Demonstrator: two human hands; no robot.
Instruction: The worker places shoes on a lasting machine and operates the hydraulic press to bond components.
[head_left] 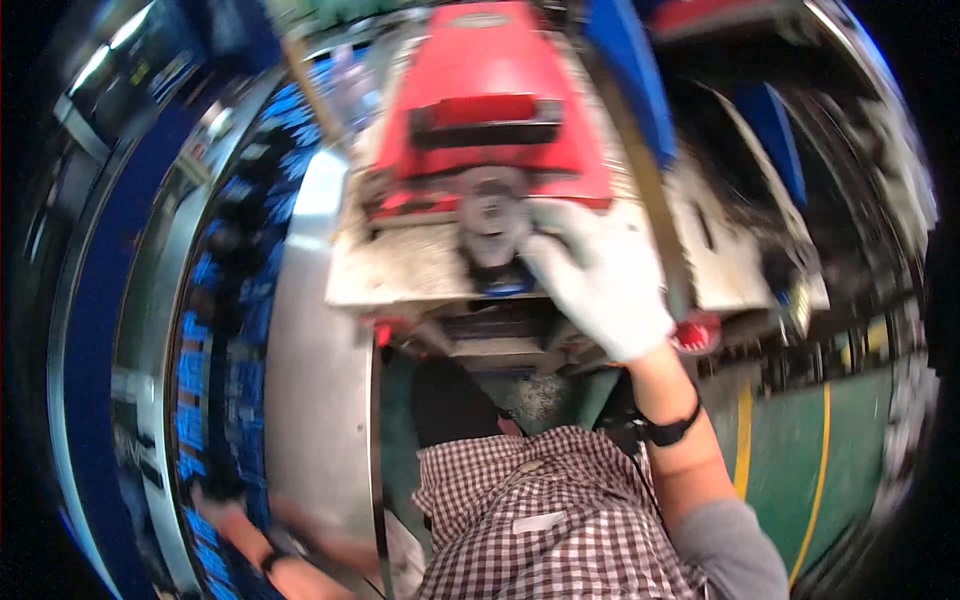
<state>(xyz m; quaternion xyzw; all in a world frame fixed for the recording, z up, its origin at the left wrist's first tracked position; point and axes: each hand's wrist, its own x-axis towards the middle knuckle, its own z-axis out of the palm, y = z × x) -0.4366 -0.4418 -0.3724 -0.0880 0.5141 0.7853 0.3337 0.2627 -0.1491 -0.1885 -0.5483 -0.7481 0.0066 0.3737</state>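
Observation:
My right hand (600,280), in a white glove, is at the front of a red machine (480,60). Its thumb and fingers close on the right side of a grey round part (493,215) with a hole in its middle. That part sits against the machine's lower front edge, above a worn pale worktop (400,270). Far down at the left, my left hand (217,507) reaches over dark trays of blue pieces (195,390). Motion smears its fingers, so what it touches cannot be made out.
A metal ledge (315,400) runs between the worktop and the blue pieces. Blue upright panels (630,80) stand right of the red machine. A red round knob (697,333) sits under the worktop's right side. Yellow lines mark the green floor (785,450).

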